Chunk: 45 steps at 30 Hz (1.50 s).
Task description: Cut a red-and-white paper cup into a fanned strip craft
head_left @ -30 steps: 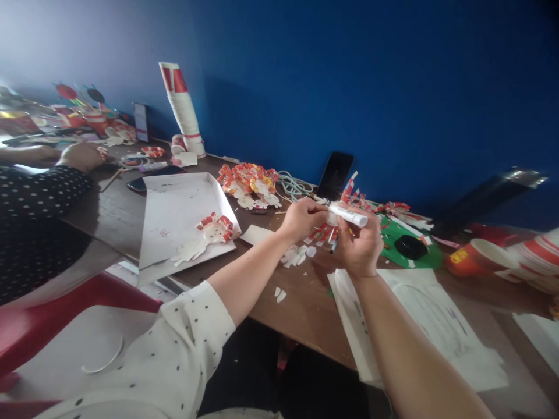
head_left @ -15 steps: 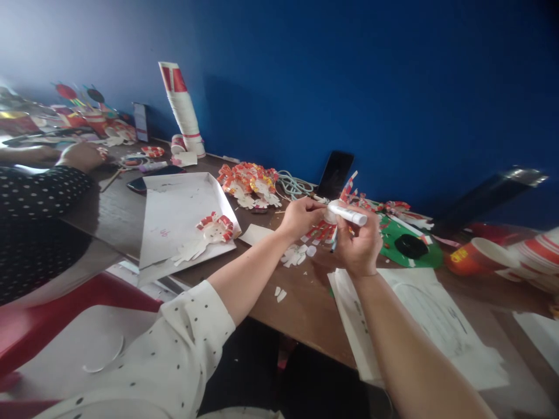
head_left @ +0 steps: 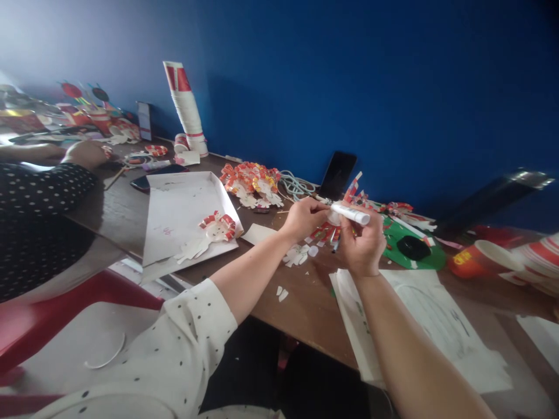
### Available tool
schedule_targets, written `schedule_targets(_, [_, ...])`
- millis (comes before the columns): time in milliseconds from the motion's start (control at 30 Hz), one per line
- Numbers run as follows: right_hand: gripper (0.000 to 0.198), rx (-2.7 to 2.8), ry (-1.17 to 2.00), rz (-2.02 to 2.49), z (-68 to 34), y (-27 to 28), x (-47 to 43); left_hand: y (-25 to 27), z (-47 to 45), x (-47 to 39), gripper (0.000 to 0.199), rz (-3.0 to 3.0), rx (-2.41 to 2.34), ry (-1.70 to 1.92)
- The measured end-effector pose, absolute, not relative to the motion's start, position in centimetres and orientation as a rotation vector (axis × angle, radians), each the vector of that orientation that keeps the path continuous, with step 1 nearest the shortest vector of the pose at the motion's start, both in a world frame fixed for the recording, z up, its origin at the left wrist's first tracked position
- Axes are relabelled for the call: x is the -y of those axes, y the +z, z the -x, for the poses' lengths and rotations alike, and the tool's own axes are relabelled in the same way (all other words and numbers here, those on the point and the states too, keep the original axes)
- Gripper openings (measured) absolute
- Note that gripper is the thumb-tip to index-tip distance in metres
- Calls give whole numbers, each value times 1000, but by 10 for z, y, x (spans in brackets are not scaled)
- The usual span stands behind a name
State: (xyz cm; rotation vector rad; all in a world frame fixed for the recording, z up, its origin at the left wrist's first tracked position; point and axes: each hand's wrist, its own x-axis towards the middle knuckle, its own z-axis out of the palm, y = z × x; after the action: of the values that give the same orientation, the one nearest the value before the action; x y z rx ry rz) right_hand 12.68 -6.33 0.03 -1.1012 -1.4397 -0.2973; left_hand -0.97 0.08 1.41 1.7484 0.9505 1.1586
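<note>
My right hand [head_left: 364, 247] is closed around a white glue stick [head_left: 351, 214], tilted over a paper cup cut into red-and-white strips [head_left: 325, 234]. My left hand [head_left: 303, 220] pinches the near rim of that cut cup from the left, its fingertips close to the tip of the glue stick. The cup's round base is partly hidden behind the fingers. A thin bluish stick shows below my right hand; whether I hold it too cannot be made out. White paper cut-outs [head_left: 297, 255] lie on the table just under my left hand.
A white box lid [head_left: 174, 198] holds a finished-looking paper figure [head_left: 218, 227]. Behind stand a pile of red paper figures [head_left: 251, 181], a phone [head_left: 338, 173] and a tall cup stack [head_left: 187, 110]. At right are a green disc [head_left: 430, 254], papers [head_left: 432, 320] and cups [head_left: 489, 256]. A co-worker's arm [head_left: 48, 189] rests at left.
The whole view has shifted slightly to the right. Both hands keep their hold, and the glue stick stays at the cut cup with hardly any movement.
</note>
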Motion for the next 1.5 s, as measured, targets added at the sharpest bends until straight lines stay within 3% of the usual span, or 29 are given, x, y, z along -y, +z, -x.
schedule_targets(467, [30, 1047, 89, 967, -133, 14, 61, 18, 11, 1, 18, -1411, -920, 1156])
schedule_targets(1067, [23, 1360, -486, 1212, -127, 15, 73, 21, 7, 6, 19, -1639, -852, 1139])
schedule_targets(1500, [25, 1554, -690, 1270, -135, 8, 70, 25, 11, 7, 24, -1575, -877, 1076])
